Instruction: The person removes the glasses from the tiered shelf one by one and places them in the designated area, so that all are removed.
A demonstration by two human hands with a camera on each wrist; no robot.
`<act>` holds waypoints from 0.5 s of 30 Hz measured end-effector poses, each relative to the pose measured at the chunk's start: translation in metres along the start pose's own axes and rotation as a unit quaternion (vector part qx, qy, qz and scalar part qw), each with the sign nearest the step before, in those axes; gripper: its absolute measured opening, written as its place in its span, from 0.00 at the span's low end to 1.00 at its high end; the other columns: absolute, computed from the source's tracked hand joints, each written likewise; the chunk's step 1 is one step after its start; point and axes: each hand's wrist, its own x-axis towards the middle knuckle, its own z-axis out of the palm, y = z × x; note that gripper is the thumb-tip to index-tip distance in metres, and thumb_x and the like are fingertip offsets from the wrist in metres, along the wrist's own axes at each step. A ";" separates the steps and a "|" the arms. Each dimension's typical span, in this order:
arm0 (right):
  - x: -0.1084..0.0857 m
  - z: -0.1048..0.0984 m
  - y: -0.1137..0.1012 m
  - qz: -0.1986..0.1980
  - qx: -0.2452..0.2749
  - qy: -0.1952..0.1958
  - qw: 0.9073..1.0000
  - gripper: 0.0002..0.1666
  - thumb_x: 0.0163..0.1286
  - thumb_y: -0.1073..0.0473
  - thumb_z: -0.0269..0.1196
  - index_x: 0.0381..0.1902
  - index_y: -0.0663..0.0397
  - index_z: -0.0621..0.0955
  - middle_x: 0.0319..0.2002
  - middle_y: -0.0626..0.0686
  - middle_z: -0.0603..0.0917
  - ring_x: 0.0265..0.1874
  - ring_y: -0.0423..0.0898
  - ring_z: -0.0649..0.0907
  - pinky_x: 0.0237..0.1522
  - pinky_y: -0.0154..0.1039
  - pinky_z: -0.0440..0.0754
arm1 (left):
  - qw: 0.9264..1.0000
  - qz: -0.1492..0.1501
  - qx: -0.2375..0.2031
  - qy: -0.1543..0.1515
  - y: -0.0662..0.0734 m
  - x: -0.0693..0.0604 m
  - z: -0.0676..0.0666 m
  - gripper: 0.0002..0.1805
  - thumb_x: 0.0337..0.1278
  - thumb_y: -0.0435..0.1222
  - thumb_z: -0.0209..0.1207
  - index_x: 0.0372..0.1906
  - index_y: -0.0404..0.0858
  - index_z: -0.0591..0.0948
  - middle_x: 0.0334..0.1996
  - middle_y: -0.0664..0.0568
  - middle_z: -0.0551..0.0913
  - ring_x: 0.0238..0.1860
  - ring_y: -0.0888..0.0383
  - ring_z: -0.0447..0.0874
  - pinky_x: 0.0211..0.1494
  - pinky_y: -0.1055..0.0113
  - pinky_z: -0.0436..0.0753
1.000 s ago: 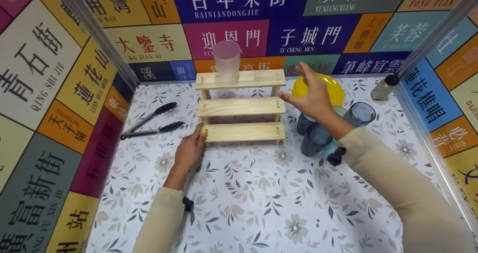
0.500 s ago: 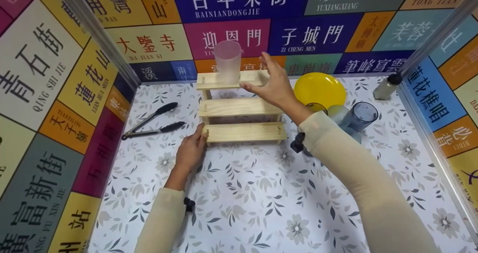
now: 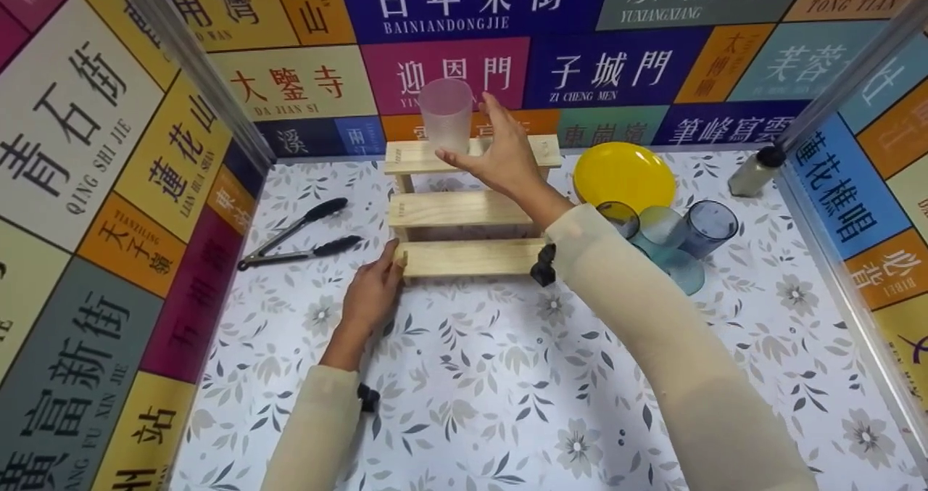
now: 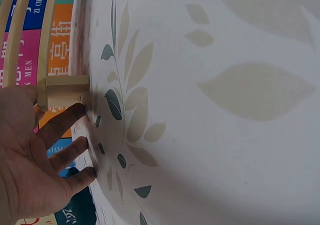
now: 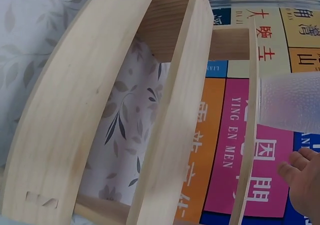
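Note:
A light wooden three-step rack (image 3: 464,257) stands on the patterned cloth. On its top step a frosted clear cup (image 3: 444,114) stands upright. My right hand (image 3: 504,154) is beside the cup's right side, thumb and fingers spread; the right wrist view shows a gap between its fingers and the cup (image 5: 292,102). My left hand (image 3: 371,288) touches the left end of the rack's lowest step. Seen from the left wrist, that hand's fingers (image 4: 65,157) are extended, with their tips close to the cloth, and the thumb is out of sight.
Black-tipped tongs (image 3: 293,241) lie spread at the left. To the right are a yellow plate (image 3: 623,175), blue-grey glasses (image 3: 709,226) and a pale teal glass (image 3: 661,230). A black-capped bottle (image 3: 755,172) stands far right. Printed walls (image 3: 464,5) enclose the table.
My right hand has moved left from above the glasses, over the rack's right end, to the cup's side. The left hand has stayed at the rack's left end.

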 end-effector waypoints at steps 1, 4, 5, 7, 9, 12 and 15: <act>0.002 0.001 -0.001 0.000 0.000 0.002 1.000 0.76 0.58 0.21 0.78 0.91 0.48 0.57 0.85 0.53 0.71 0.85 0.54 0.69 0.87 0.58 0.64 | 1.000 0.000 0.002 0.001 0.000 0.000 0.000 0.32 0.90 0.58 0.48 0.88 0.59 0.65 0.71 0.34 0.84 0.72 0.32 0.82 0.72 0.32 0.79; 0.007 0.005 -0.004 -0.003 0.000 0.006 1.000 0.75 0.59 0.22 0.78 0.91 0.49 0.57 0.84 0.54 0.72 0.84 0.54 0.70 0.86 0.57 0.66 | 1.000 0.004 0.006 0.009 0.001 0.000 0.000 0.31 0.90 0.56 0.49 0.88 0.59 0.67 0.69 0.34 0.85 0.70 0.32 0.83 0.69 0.32 0.81; 0.008 0.005 -0.005 -0.004 0.001 0.008 1.000 0.75 0.60 0.22 0.78 0.91 0.49 0.57 0.83 0.54 0.73 0.83 0.54 0.71 0.86 0.57 0.67 | 1.000 0.009 0.007 0.012 0.002 0.000 0.000 0.31 0.90 0.56 0.49 0.87 0.58 0.67 0.68 0.34 0.86 0.69 0.32 0.84 0.69 0.32 0.81; 0.011 0.007 -0.007 -0.002 0.004 0.012 1.000 0.75 0.60 0.23 0.78 0.91 0.49 0.57 0.82 0.54 0.74 0.82 0.53 0.72 0.85 0.56 0.69 | 1.000 0.014 0.004 0.018 0.004 0.000 0.000 0.30 0.90 0.55 0.50 0.87 0.57 0.68 0.66 0.34 0.88 0.67 0.32 0.85 0.67 0.33 0.82; 0.014 0.009 -0.008 0.001 0.010 0.015 1.000 0.75 0.59 0.24 0.79 0.91 0.50 0.57 0.81 0.54 0.75 0.81 0.53 0.74 0.84 0.55 0.70 | 1.000 0.017 0.004 0.022 0.004 0.000 0.001 0.30 0.89 0.55 0.51 0.87 0.56 0.69 0.64 0.34 0.88 0.67 0.33 0.85 0.67 0.33 0.82; 0.018 0.012 -0.011 0.012 0.021 0.019 1.000 0.75 0.58 0.25 0.80 0.90 0.50 0.58 0.81 0.54 0.75 0.80 0.52 0.75 0.83 0.55 0.71 | 1.000 0.014 0.003 0.023 0.004 0.000 0.001 0.31 0.89 0.56 0.51 0.87 0.56 0.69 0.64 0.34 0.88 0.68 0.33 0.85 0.68 0.33 0.82; 0.022 0.013 -0.014 0.026 0.033 0.022 0.999 0.76 0.57 0.24 0.80 0.90 0.48 0.58 0.81 0.53 0.75 0.79 0.51 0.76 0.82 0.53 0.72 | 1.000 0.010 0.003 0.022 0.004 0.000 0.001 0.31 0.89 0.56 0.51 0.87 0.57 0.69 0.66 0.34 0.88 0.69 0.34 0.84 0.69 0.34 0.81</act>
